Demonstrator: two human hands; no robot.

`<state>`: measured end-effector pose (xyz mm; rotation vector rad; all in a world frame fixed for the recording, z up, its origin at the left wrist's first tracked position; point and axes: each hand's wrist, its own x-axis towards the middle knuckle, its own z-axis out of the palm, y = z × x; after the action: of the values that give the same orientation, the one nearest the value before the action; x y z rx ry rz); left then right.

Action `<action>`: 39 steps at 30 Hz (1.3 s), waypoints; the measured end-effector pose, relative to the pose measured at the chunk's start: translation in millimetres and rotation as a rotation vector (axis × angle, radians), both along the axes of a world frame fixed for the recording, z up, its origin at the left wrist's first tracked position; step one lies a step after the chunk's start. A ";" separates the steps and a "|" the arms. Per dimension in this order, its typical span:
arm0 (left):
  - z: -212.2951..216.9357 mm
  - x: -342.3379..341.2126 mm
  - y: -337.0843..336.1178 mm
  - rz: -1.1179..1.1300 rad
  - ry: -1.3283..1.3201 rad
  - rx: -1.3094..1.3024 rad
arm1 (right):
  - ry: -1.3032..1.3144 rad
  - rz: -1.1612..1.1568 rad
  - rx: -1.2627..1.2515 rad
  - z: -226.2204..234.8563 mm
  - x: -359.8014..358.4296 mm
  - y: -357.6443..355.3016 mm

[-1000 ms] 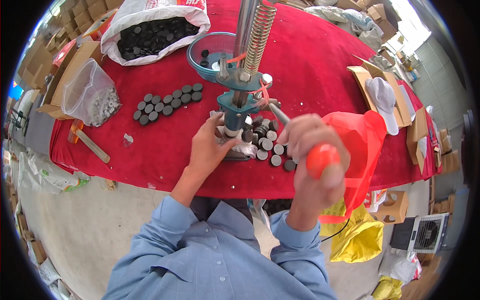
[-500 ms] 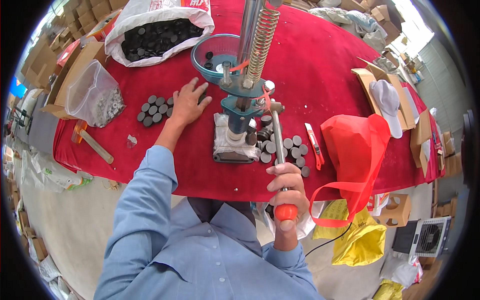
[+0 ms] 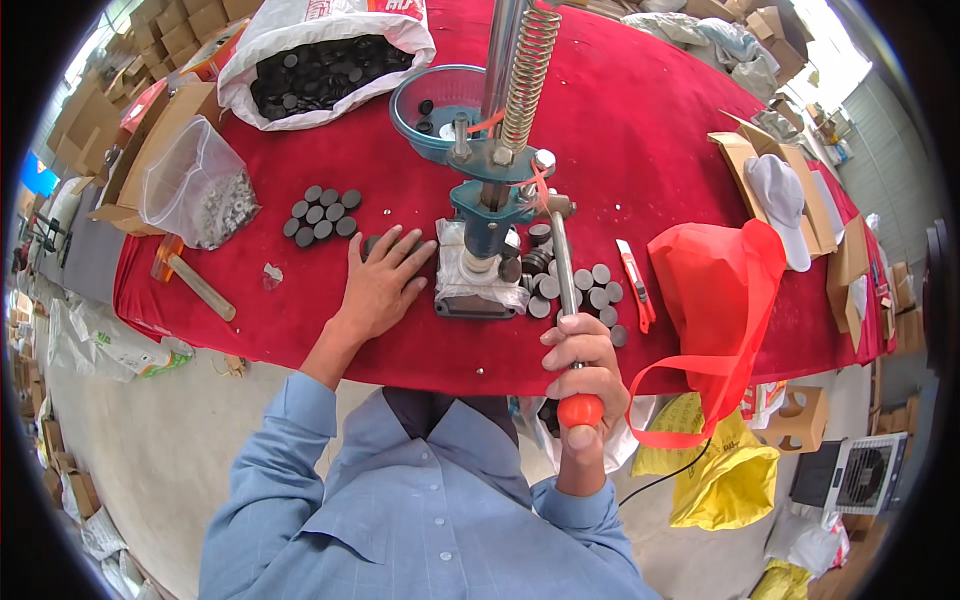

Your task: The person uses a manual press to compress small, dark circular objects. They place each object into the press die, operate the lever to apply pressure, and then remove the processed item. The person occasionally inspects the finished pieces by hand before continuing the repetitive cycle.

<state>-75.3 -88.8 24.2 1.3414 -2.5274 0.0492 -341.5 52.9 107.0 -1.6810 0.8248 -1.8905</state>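
A hand press (image 3: 487, 215) with a tall post and a spring stands at the table's middle, its base wrapped in clear plastic. My right hand (image 3: 586, 370) is closed round the press's metal lever (image 3: 563, 255), just above its red ball knob (image 3: 580, 410). Left of the press base, my left hand (image 3: 378, 290) lies on the red cloth with its fingers spread. A dark round disc (image 3: 371, 246) shows at those fingers, partly covered. Beyond them lies a group of black discs (image 3: 323, 213). More grey-black discs (image 3: 598, 297) lie right of the press, some behind the lever.
A blue basin (image 3: 408, 118) and a white sack (image 3: 318, 112) of black discs stand behind. At left are a clear bag of small parts (image 3: 200, 195) and a hammer (image 3: 195, 280). A red utility knife (image 3: 636, 285) and a red bag (image 3: 705, 290) lie to the right.
My left hand has come back toward me from beside the basin and now lies flatter on the cloth. My right hand stays on the lever. The view has shifted slightly.
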 end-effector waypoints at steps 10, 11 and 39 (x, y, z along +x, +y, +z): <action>-0.2 -15.9 23.9 0.049 0.478 -0.097 | 0.072 0.039 -0.057 65.2 -14.5 -36.1; 5.2 -22.0 24.4 0.066 0.538 -0.069 | 0.050 0.053 -0.037 75.1 -15.6 -42.8; -4.4 -7.5 65.1 0.165 0.407 -0.112 | -0.021 -0.023 -0.100 -8.1 4.7 -6.6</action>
<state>-82.9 -23.8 19.8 1.3539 -2.0466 -0.0445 -336.8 46.3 98.9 -1.7143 0.7568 -1.9913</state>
